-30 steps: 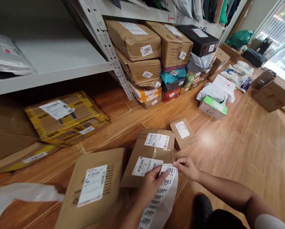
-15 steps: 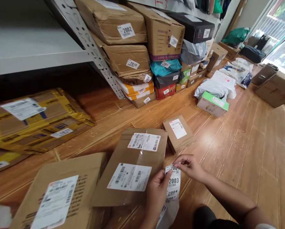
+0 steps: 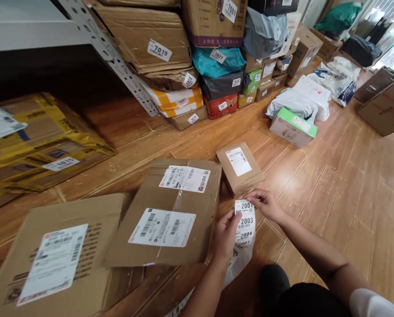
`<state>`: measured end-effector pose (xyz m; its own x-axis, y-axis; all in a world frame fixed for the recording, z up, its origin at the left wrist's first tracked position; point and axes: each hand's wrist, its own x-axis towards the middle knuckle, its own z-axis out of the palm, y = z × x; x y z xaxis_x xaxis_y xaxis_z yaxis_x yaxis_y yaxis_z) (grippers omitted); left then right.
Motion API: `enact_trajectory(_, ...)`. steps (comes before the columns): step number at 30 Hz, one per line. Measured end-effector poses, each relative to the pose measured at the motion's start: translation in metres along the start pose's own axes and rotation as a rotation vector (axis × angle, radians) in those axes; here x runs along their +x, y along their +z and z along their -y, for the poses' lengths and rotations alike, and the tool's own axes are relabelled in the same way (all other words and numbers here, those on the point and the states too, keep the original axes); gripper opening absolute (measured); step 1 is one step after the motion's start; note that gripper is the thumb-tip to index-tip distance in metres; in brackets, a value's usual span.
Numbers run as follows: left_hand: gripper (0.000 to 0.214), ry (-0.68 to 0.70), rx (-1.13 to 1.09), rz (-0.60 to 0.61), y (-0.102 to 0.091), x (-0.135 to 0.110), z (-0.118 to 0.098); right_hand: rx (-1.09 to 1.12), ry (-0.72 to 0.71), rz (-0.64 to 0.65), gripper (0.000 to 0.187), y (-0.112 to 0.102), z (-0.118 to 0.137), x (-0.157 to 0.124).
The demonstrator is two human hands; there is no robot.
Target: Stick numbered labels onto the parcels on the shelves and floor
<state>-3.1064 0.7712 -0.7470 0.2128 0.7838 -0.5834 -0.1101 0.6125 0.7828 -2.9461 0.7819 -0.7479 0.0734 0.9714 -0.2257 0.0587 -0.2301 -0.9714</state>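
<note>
My left hand (image 3: 225, 235) grips a long white strip of numbered stickers (image 3: 245, 224) from its left side; the strip reads 2001, 2003, 2004 and trails down past my wrist. My right hand (image 3: 265, 204) pinches the top sticker, 2001, at the strip's upper right corner. Both hands hover just above the wooden floor (image 3: 342, 193). A flat brown parcel (image 3: 170, 211) with two white shipping labels lies directly left of my left hand. A small brown box (image 3: 239, 168) with one label sits just beyond my right hand.
A large cardboard box (image 3: 61, 259) lies at the lower left. Yellow-taped flat parcels (image 3: 35, 141) rest under a grey shelf. Numbered parcels (image 3: 184, 61) are stacked against the shelf post. A green-topped box (image 3: 293, 127), white bags and more cartons lie at the right.
The view tilted down and shifted right, so the parcels slid left in frame. My hands and the sticker strip moved a little toward the small box; the right fingers stay pinched at the top sticker.
</note>
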Motion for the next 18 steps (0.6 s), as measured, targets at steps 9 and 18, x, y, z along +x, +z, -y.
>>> enact_trajectory(9, 0.043, 0.049, 0.170, -0.013, -0.003, 0.023, 0.038, -0.025, -0.008, 0.044, 0.045, -0.012, -0.025, 0.004)
enact_trajectory(18, 0.041, 0.042, 0.321, -0.186, -0.007, 0.032, 0.095, -0.104, 0.024, -0.027, 0.058, 0.014, -0.116, 0.007)
